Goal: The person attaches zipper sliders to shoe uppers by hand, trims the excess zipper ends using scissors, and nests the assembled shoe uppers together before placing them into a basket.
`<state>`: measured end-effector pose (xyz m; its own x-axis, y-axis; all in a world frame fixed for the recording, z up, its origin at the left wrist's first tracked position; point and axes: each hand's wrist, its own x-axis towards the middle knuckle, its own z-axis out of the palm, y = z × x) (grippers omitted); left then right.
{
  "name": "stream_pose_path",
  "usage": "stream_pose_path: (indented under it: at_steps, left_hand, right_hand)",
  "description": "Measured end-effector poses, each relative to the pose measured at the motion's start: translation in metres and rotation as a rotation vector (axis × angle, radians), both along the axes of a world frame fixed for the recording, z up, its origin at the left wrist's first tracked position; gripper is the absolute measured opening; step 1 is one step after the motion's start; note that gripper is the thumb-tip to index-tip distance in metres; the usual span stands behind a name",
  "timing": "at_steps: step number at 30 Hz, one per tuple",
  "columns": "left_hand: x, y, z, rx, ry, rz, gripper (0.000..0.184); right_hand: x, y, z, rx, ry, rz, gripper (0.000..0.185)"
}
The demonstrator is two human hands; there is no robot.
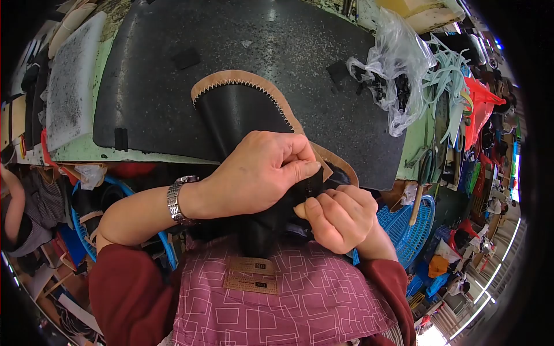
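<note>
Two bare hands, one black leather piece with a tan edge between and beyond them; pale zigzag stitching runs along the inside of that edge. Left hand, with a silver metal link watch at the wrist, lies over the middle of the leather, thumb and bent index finger pinched together on it near the tan edge. Right hand is just beside it, a bit nearer the body, fingers curled tight with a pale rounded piece poking out by the thumb; looks like a handle end, but it's mostly covered, so can't be sure. Upper part of the leather rests over a black speckled mat on the bench, a curved tan corner shows past the right hand, and dark material under the hands reaches toward the lap; hard to separate there. Below: maroon apron with outlined squares, two tan labels by its top edge. Up and right of the hands, well apart: crumpled clear plastic bag on the mat's corner, pale teal strips bunched next to it. Blue plastic basket right of the right hand, whitish worn board far left.
</note>
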<state>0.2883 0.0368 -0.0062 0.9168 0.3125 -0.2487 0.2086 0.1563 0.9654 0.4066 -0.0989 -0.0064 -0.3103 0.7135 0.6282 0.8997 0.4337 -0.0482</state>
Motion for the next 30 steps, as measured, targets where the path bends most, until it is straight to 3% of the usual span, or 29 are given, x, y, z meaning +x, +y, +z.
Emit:
stream_pose_path:
  at_steps: [2,10,15,17,18,20,21,23,24,26,27,29,30]
  left_hand:
    - [0.000,0.005,0.005,0.004,0.080,-0.095,0.012]
    - [0.001,0.008,0.001,-0.093,0.073,-0.096,0.011]
    - [0.002,0.008,0.006,-0.116,0.089,-0.150,0.010]
    - [0.003,0.006,0.005,0.126,0.054,-0.233,0.009]
    - [0.006,0.005,0.002,0.199,-0.020,-0.128,0.011]
    - [0.019,0.022,0.005,0.300,-0.085,0.132,0.012]
    - [0.026,0.037,0.012,0.011,-0.206,0.173,0.012]
    - [0.024,0.051,0.032,0.227,-0.240,0.286,0.013]
    - [0.021,0.057,0.037,0.199,-0.237,0.387,0.013]
    - [0.009,0.060,0.046,0.038,-0.368,0.534,0.013]
    - [0.001,0.053,0.051,0.044,-0.362,0.543,0.013]
    - [-0.011,0.030,0.056,0.038,-0.365,0.561,0.011]
    - [-0.015,0.017,0.055,0.024,-0.368,0.572,0.010]
  right_hand:
    - [0.000,0.001,0.000,-0.003,0.003,-0.008,0.019]
    - [-0.001,0.000,0.008,-0.055,-0.004,-0.068,0.016]
    - [-0.001,0.001,0.022,-0.227,-0.104,-0.225,0.018]
    - [0.007,0.007,0.031,-0.267,-0.111,-0.111,0.017]
    - [0.009,0.009,0.038,-0.311,-0.117,0.006,0.016]
    - [0.000,0.006,0.066,-0.378,-0.018,0.496,0.016]
    - [-0.009,0.010,0.085,-0.205,-0.038,0.459,0.023]
    - [-0.003,0.007,0.066,-0.091,0.000,0.290,0.017]
    - [0.003,0.001,0.064,-0.095,0.019,0.183,0.014]
    - [0.016,-0.002,0.068,-0.135,0.156,-0.208,0.015]
    - [0.023,-0.001,0.060,-0.111,0.373,-0.314,0.016]
    - [0.014,0.006,0.047,-0.252,1.595,-0.251,0.034]
    - [0.014,0.014,0.046,-0.215,1.761,-0.155,0.049]
